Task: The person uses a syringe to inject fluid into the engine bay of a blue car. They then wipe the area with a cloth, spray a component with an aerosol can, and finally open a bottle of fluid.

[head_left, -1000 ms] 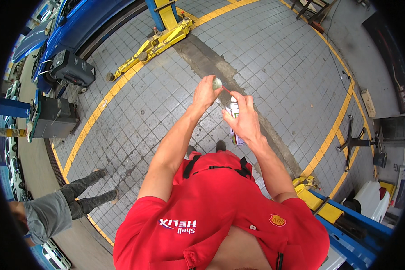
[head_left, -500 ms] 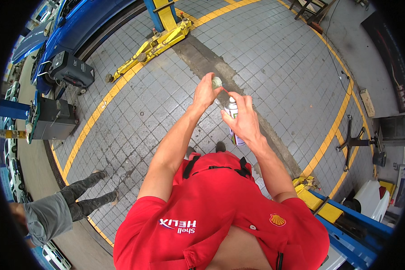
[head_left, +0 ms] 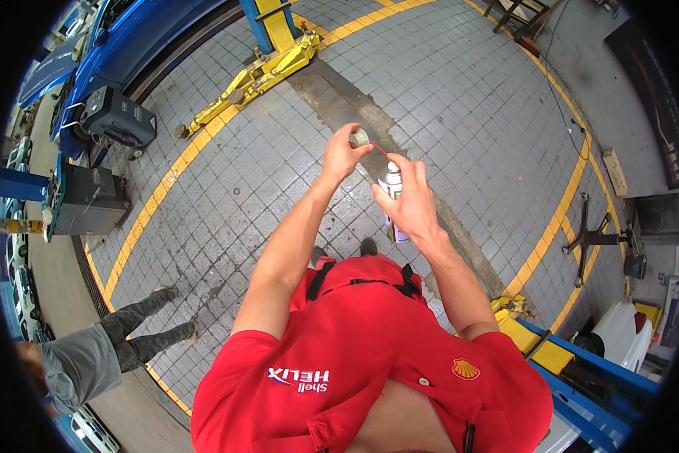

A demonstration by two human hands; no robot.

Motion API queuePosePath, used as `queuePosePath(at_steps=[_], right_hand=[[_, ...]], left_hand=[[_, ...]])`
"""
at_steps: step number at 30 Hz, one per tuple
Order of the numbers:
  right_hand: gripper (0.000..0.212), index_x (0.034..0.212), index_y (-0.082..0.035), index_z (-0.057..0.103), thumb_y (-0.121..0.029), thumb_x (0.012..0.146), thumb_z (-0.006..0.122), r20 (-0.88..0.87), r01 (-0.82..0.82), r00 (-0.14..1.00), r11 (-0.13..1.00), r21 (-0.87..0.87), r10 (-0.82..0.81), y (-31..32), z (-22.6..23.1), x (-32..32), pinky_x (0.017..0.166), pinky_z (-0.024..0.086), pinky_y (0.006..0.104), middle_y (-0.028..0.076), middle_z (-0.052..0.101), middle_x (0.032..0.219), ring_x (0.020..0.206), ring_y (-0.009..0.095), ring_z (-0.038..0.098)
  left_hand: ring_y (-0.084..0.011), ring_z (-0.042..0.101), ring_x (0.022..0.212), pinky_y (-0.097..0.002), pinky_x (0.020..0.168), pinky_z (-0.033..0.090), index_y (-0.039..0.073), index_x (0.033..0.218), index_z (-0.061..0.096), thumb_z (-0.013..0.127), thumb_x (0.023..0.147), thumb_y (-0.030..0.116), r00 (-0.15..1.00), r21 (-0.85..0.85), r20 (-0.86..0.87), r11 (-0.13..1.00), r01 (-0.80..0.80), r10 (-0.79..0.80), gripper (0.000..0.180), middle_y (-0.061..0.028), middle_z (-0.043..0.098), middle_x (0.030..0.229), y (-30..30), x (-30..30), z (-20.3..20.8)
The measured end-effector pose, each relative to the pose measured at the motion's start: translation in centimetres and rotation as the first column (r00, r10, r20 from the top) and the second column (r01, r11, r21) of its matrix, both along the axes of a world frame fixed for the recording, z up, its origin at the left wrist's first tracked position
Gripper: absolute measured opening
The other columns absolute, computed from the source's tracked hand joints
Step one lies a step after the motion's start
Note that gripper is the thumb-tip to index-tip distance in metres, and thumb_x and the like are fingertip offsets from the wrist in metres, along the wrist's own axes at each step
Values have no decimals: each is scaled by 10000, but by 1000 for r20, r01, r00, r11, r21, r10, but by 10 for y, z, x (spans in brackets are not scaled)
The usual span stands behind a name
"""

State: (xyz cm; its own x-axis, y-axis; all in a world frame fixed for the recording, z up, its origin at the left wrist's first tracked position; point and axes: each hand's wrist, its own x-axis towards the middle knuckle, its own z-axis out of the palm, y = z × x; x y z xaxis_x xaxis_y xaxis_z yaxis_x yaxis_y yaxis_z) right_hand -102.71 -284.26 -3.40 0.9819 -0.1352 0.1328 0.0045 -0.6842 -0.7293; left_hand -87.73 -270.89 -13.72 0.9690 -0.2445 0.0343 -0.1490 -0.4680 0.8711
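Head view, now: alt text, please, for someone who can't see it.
A person in red clothes holds a spray can in the right hand, its red straw pointing at a small pale round part in the left hand. Around them: grey tiled floor, a blue car upper left, another person lower left.

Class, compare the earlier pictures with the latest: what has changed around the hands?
The left hand and its small pale container have shifted slightly left, away from the spray can. Nothing was taken up or let go: the right hand still holds the can, its red straw still pointing toward the container.
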Motion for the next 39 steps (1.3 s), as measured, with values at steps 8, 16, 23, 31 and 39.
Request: queuePosePath(at_steps=[8, 16, 23, 31, 39], right_hand=[[617, 1363, -165, 486, -280, 822, 759, -57, -35, 998, 999, 40, 37, 2, -6, -12, 811, 553, 493, 182, 495, 1171, 946, 416, 643], [608, 1364, -163, 488, -287, 830, 749, -29, -22, 999, 997, 75, 24, 13, -10, -9, 825, 546, 500, 189, 496, 1170, 961, 433, 637], [616, 1369, -165, 481, -288, 828, 749, -37, -19, 999, 998, 63, 21, 10, -12, 0, 826, 551, 505, 198, 501, 1170, 966, 440, 639], [644, 1373, -148, 470, -303, 820, 761, -5, 38, 999, 999, 36, -38, 6, -17, 8, 823, 556, 506, 201, 502, 1184, 966, 443, 645], [639, 1370, -160, 469, -312, 821, 758, -1, 26, 1000, 999, 30, -26, 7, -20, 16, 831, 550, 508, 202, 498, 1181, 958, 446, 643]], left_hand=[[-237, 679, 1034, -339, 843, 572, -21, 1275, 395, 758, 835, 38, 996, -291, -83, 957, 13, -39, 573, -178, 569, 1217, 16, 4, -14], [-271, 690, 1070, -364, 899, 565, 10, 1302, 404, 796, 825, 68, 999, -164, 32, 985, 47, -42, 620, -203, 654, 1190, 19, -4, -14], [-322, 692, 1068, -395, 884, 562, 11, 1335, 465, 821, 801, 123, 997, -10, 52, 999, 49, -48, 652, -214, 661, 1210, 11, -4, -8], [-302, 692, 1068, -383, 902, 553, 7, 1338, 495, 848, 776, 182, 998, -23, -61, 1000, 4, -6, 686, -210, 680, 1183, 9, -5, -8], [-308, 685, 1067, -374, 921, 546, -3, 1324, 505, 822, 771, 190, 990, -98, -141, 995, 14, -28, 666, -198, 676, 1189, 2, -3, -13]])
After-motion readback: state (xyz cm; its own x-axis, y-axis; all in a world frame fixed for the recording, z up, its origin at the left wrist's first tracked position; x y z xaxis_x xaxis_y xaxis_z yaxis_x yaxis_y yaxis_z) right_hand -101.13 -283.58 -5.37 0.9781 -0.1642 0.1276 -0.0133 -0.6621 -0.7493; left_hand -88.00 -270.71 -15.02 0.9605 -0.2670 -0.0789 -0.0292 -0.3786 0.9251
